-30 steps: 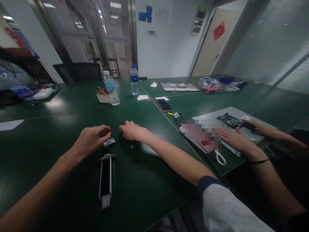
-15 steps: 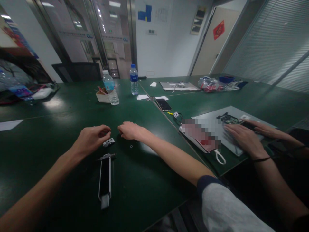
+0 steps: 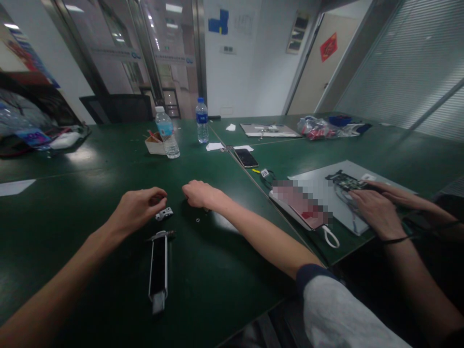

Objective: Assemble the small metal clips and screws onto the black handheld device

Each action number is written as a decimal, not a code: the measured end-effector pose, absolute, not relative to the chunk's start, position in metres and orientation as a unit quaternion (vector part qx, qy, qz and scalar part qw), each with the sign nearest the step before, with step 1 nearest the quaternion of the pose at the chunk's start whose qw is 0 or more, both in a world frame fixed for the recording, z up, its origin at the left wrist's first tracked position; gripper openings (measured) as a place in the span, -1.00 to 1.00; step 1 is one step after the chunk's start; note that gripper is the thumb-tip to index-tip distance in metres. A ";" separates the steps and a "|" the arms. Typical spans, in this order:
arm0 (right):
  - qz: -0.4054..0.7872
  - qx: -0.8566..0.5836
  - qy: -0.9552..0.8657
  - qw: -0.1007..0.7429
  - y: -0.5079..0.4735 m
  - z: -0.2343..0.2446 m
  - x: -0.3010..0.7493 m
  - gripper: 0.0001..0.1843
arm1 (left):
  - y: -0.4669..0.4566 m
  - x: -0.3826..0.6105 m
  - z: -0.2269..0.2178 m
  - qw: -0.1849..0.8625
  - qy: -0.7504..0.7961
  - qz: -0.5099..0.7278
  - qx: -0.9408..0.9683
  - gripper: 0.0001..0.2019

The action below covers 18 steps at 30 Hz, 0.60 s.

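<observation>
- Bench (image 3: 217, 270): dark green, spreading beneath the items.
- Paper (image 3: 16, 187): white, lying flat near the left edge.
- Left hand (image 3: 139, 205): reaching in over the bench, its fingers curling inward with a narrow gap; whether they are gripping anything, cannot tell.
- Box (image 3: 154, 147): small, open-topped, sitting just beside the white-capped bottle.
- Frame (image 3: 166, 266): long, narrow, pale-edged, lying lengthwise towards the wearer, below the bracket and apart from it.
- Bracket (image 3: 166, 213): small, silver, with holes, lying just beside the left hand's fingertips; contact, cannot tell.
- White-capped bottle (image 3: 169, 140): clear, standing well beyond the left hand.
- Ring (image 3: 197, 221): small, pale, lying on the bench between bracket and right forearm, touching neither.
- Right hand (image 3: 201, 194): turning its back to view, near the bench; the fingers are bending out of sight, so their grip, wide or narrow, cannot tell.
- Blue-capped bottle (image 3: 202, 122): standing upright beyond the right hand.
- Phone (image 3: 246, 158): dark-screened, lying face up, right of centre.
- Pouch (image 3: 315, 221): pinkish, partly blurred out, lying with a white loop at its near end.
- Circuit board (image 3: 346, 181): resting over a pale sheet (image 3: 306, 178), a co-worker's hands (image 3: 377, 209) touching it.
</observation>
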State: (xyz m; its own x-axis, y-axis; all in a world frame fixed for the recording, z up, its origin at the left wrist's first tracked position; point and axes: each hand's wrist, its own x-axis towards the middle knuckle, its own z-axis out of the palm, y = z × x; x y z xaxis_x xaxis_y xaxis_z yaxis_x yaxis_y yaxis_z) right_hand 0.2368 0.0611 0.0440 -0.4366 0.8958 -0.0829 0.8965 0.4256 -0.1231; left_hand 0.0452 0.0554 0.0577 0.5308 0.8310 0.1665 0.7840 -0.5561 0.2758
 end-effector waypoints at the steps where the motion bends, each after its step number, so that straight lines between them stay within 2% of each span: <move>1: -0.083 0.535 0.841 0.010 0.062 0.045 0.238 -0.77 | 0.056 0.045 0.058 0.082 0.464 0.138 0.871 -0.56; 6: -0.137 0.540 0.829 0.047 0.063 0.053 0.240 -0.68 | 0.056 0.045 0.057 0.074 0.462 0.139 0.873 -0.54; 11: -0.188 0.528 0.826 0.058 0.061 0.059 0.242 -0.75 | 0.056 0.045 0.057 0.069 0.455 0.143 0.876 -0.53; 18: -0.160 0.516 0.840 0.057 0.057 0.060 0.237 -0.78 | 0.056 0.044 0.057 0.085 0.458 0.152 0.871 -0.54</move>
State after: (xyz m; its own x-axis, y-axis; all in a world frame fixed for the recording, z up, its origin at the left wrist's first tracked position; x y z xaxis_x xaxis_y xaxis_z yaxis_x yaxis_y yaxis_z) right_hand 0.2370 0.0570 0.0600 -0.4614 0.8478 -0.2615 0.8845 0.4165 -0.2103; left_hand 0.0443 0.0563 0.0567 0.5334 0.8250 0.1867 0.7730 -0.5650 0.2885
